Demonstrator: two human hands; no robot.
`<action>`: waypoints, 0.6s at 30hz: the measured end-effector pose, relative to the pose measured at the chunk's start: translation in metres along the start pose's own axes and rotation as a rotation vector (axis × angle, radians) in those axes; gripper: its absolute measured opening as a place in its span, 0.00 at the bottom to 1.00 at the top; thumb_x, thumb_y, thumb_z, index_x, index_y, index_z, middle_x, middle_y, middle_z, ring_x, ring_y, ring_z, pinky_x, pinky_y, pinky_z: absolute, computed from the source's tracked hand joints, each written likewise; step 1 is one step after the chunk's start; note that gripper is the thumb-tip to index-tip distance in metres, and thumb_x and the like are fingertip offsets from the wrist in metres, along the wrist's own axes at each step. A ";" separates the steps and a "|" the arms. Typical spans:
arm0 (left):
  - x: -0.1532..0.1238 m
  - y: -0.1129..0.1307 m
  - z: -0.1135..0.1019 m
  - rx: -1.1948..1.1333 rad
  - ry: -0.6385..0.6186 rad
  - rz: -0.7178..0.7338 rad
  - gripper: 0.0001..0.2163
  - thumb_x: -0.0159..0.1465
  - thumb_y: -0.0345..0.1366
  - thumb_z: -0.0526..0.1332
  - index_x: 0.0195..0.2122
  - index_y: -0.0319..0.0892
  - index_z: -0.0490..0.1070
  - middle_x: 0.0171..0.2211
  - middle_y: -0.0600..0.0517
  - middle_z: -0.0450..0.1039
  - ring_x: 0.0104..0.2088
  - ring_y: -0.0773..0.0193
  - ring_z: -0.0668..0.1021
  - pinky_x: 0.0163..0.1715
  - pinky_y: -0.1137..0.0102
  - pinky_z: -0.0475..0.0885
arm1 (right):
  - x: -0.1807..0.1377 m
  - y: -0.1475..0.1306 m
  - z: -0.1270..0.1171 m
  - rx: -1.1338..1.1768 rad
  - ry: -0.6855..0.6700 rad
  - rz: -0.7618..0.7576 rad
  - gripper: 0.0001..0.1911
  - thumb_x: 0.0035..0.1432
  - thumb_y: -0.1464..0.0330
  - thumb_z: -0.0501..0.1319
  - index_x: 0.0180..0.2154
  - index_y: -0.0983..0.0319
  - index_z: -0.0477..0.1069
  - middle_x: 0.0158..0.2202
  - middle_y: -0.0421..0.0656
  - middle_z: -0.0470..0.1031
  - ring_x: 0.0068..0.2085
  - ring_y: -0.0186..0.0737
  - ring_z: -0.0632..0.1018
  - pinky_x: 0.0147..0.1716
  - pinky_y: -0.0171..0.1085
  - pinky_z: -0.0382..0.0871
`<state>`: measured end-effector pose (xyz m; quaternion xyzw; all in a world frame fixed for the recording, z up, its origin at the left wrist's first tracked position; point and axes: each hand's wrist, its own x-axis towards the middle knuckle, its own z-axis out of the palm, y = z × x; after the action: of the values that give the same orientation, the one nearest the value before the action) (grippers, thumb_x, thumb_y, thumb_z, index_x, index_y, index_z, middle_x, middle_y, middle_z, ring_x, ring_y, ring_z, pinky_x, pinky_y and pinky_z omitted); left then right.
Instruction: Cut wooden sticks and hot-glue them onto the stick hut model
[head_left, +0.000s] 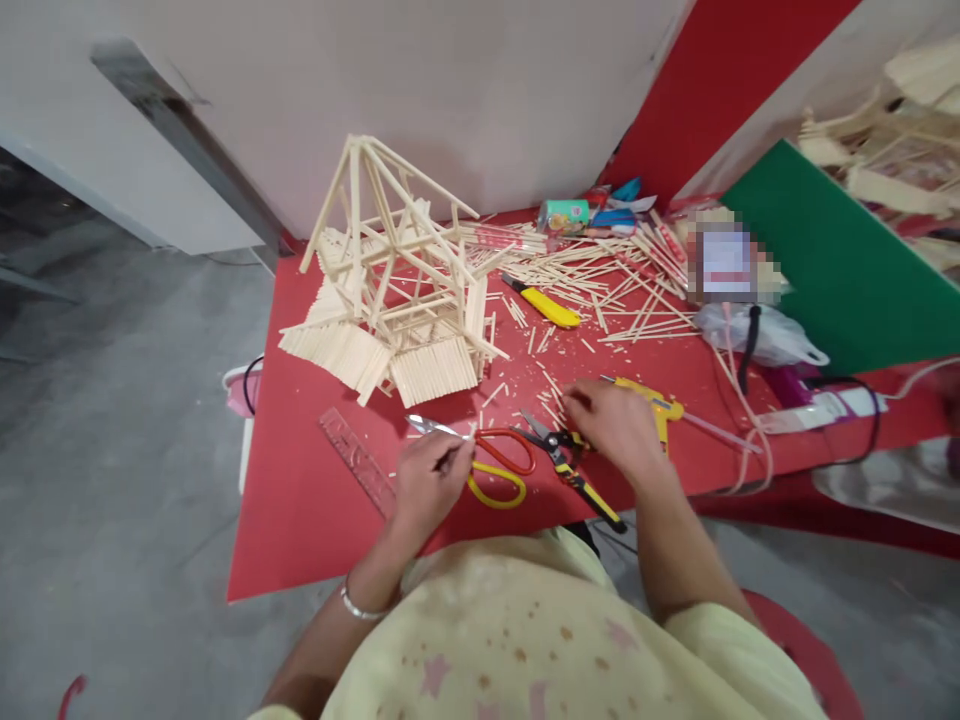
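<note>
My left hand [429, 482] is closed in a pinch on a thin wooden stick near the front of the red table [300, 500]. It lies just left of scissors [501, 462] with red and yellow handles. My right hand [611, 422] rests palm down with fingers curled over small cut stick pieces; what it holds, if anything, is hidden. It sits between black-and-yellow cutters [574, 472] and a yellow glue gun [654, 405]. A house model of wooden sticks [390, 290] stands at the table's back left.
A pink ruler [358, 462] lies left of my left hand. A yellow utility knife [546, 303], loose sticks [630, 285], a small can [564, 214], a plastic bag [761, 335], a green board [832, 260] and a power strip [825, 408] fill the back and right. Grey floor lies to the left.
</note>
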<state>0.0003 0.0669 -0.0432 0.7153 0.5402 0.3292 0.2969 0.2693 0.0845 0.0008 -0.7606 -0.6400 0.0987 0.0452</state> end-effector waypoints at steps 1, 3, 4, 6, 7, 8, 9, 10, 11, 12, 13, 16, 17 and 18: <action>0.007 0.003 0.008 0.051 -0.058 0.037 0.12 0.66 0.39 0.60 0.27 0.43 0.77 0.24 0.51 0.75 0.26 0.65 0.74 0.30 0.70 0.65 | 0.005 0.006 -0.006 -0.048 -0.026 0.061 0.13 0.63 0.61 0.57 0.42 0.56 0.79 0.39 0.46 0.82 0.41 0.45 0.80 0.37 0.37 0.65; 0.021 0.011 0.021 0.164 -0.128 0.087 0.13 0.67 0.39 0.58 0.27 0.43 0.75 0.25 0.50 0.75 0.28 0.64 0.75 0.30 0.70 0.64 | 0.011 0.010 -0.013 -0.099 -0.072 0.123 0.14 0.62 0.61 0.57 0.43 0.56 0.79 0.40 0.46 0.82 0.42 0.46 0.80 0.37 0.37 0.65; 0.028 0.015 0.026 0.231 -0.148 0.101 0.14 0.67 0.39 0.58 0.26 0.43 0.75 0.25 0.50 0.74 0.29 0.63 0.75 0.30 0.69 0.63 | 0.013 0.009 -0.014 -0.104 -0.096 0.125 0.14 0.62 0.61 0.57 0.43 0.55 0.79 0.41 0.46 0.82 0.42 0.46 0.80 0.38 0.37 0.65; 0.039 0.021 0.034 0.353 -0.159 0.089 0.14 0.68 0.40 0.57 0.27 0.43 0.75 0.26 0.49 0.75 0.30 0.62 0.76 0.31 0.69 0.62 | 0.015 0.005 -0.011 -0.100 -0.135 0.097 0.15 0.62 0.61 0.57 0.44 0.55 0.79 0.41 0.45 0.83 0.43 0.46 0.80 0.38 0.37 0.65; 0.043 0.022 0.037 0.402 -0.164 0.077 0.14 0.68 0.40 0.56 0.28 0.43 0.75 0.28 0.48 0.76 0.31 0.61 0.76 0.31 0.69 0.62 | 0.016 0.003 -0.007 -0.103 -0.144 0.082 0.15 0.62 0.60 0.56 0.44 0.55 0.79 0.41 0.46 0.83 0.43 0.46 0.80 0.38 0.37 0.65; 0.046 0.023 0.039 0.442 -0.170 0.065 0.14 0.68 0.40 0.56 0.29 0.43 0.76 0.29 0.48 0.77 0.32 0.61 0.77 0.32 0.69 0.62 | 0.017 0.003 -0.003 -0.111 -0.145 0.073 0.15 0.63 0.60 0.56 0.44 0.55 0.79 0.41 0.46 0.82 0.43 0.47 0.80 0.38 0.37 0.65; 0.048 0.023 0.041 0.474 -0.175 0.053 0.14 0.69 0.40 0.55 0.30 0.43 0.76 0.30 0.47 0.78 0.33 0.60 0.77 0.32 0.69 0.63 | 0.018 0.003 0.001 -0.122 -0.140 0.069 0.15 0.63 0.61 0.56 0.44 0.56 0.79 0.40 0.47 0.82 0.42 0.47 0.80 0.37 0.38 0.65; 0.050 0.023 0.042 0.497 -0.181 0.044 0.15 0.69 0.40 0.55 0.30 0.43 0.76 0.31 0.47 0.78 0.34 0.60 0.77 0.33 0.69 0.63 | 0.019 0.004 0.006 -0.133 -0.132 0.067 0.15 0.63 0.61 0.56 0.43 0.57 0.79 0.40 0.48 0.82 0.42 0.47 0.80 0.37 0.38 0.65; 0.051 0.022 0.043 0.515 -0.186 0.034 0.15 0.70 0.40 0.54 0.31 0.43 0.77 0.32 0.47 0.78 0.34 0.60 0.78 0.33 0.69 0.63 | 0.021 0.006 0.010 -0.140 -0.127 0.066 0.15 0.62 0.62 0.55 0.43 0.57 0.79 0.40 0.49 0.82 0.42 0.48 0.80 0.37 0.38 0.65; 0.051 0.021 0.044 0.528 -0.187 0.022 0.15 0.70 0.41 0.54 0.32 0.43 0.77 0.32 0.47 0.78 0.34 0.60 0.78 0.33 0.69 0.63 | 0.023 0.007 0.013 -0.143 -0.123 0.062 0.15 0.62 0.63 0.55 0.42 0.58 0.79 0.39 0.50 0.82 0.42 0.48 0.80 0.38 0.38 0.65; 0.051 0.021 0.044 0.533 -0.185 0.010 0.15 0.70 0.41 0.54 0.33 0.43 0.77 0.33 0.46 0.79 0.34 0.59 0.78 0.33 0.69 0.63 | 0.024 0.009 0.015 -0.141 -0.121 0.056 0.15 0.62 0.63 0.55 0.41 0.59 0.79 0.39 0.50 0.82 0.42 0.48 0.80 0.38 0.38 0.64; 0.049 0.022 0.042 0.460 -0.153 -0.006 0.13 0.69 0.42 0.56 0.38 0.43 0.78 0.34 0.45 0.79 0.34 0.58 0.78 0.33 0.69 0.64 | 0.027 0.015 0.019 -0.136 -0.118 0.030 0.14 0.61 0.64 0.56 0.39 0.60 0.79 0.38 0.51 0.82 0.42 0.48 0.80 0.36 0.38 0.64; 0.047 0.023 0.040 0.396 -0.138 -0.001 0.12 0.68 0.42 0.58 0.38 0.43 0.79 0.34 0.45 0.79 0.34 0.58 0.78 0.33 0.69 0.65 | 0.027 0.017 0.019 -0.133 -0.112 0.026 0.13 0.60 0.64 0.57 0.38 0.60 0.79 0.37 0.52 0.82 0.42 0.48 0.80 0.36 0.38 0.63; 0.045 0.024 0.038 0.316 -0.126 0.007 0.10 0.67 0.41 0.59 0.38 0.43 0.79 0.33 0.45 0.79 0.33 0.58 0.78 0.33 0.69 0.65 | 0.026 0.020 0.019 -0.119 -0.101 0.028 0.13 0.60 0.64 0.57 0.38 0.61 0.79 0.37 0.51 0.82 0.41 0.48 0.80 0.35 0.38 0.63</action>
<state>0.0530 0.1022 -0.0407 0.7741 0.5631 0.1959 0.2129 0.2887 0.1054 -0.0237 -0.7648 -0.6356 0.0994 -0.0336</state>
